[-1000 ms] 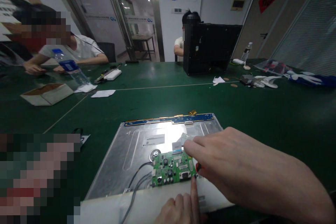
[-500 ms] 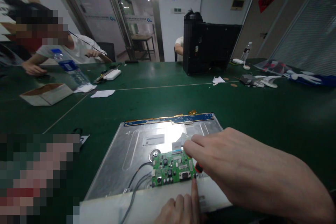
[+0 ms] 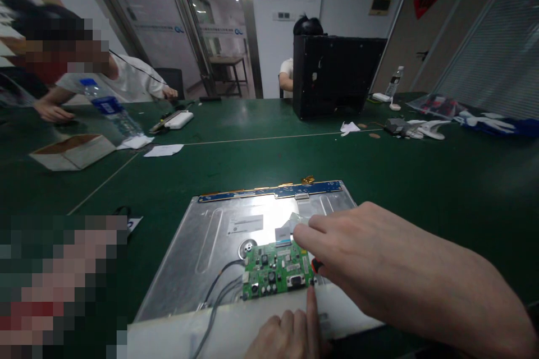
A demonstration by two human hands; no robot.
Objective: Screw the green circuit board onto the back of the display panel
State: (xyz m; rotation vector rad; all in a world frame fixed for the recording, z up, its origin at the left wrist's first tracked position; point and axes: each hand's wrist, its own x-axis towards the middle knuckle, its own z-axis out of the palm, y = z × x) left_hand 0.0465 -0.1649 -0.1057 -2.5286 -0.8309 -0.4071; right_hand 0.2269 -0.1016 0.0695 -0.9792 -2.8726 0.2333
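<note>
Room, head view: glass partitions (image 3: 219, 36) and a pale wall (image 3: 284, 47) stand behind a green desk (image 3: 240, 160).
LCD panel: lies metal back up (image 3: 181, 269) on the desk in front of the wearer; a blue driver board (image 3: 261, 193) runs along its far edge.
Green controller board: sits on the panel's near part; it has a VGA port (image 3: 296, 280), a ribbon cable (image 3: 283, 234) at the far edge and grey cables (image 3: 218, 308) leaving its left side.
Right hand (image 3: 362, 252): grip narrow, fingers closed around a red-and-black handle (image 3: 316, 265), mostly hidden, at the board's right edge.
Left hand (image 3: 280, 336): index finger extended to the board's near right corner, other fingers curled; whether its grip holds anything, I cannot tell.
Just changed: the co-worker's hand (image 3: 169, 92), raised half a second ago, is now lower, near the items across the desk; slightly less of the handle shows.
Unchanged: panel, board and both wearer's hands keep nearly the same arrangement, so work stays at that corner.
</note>
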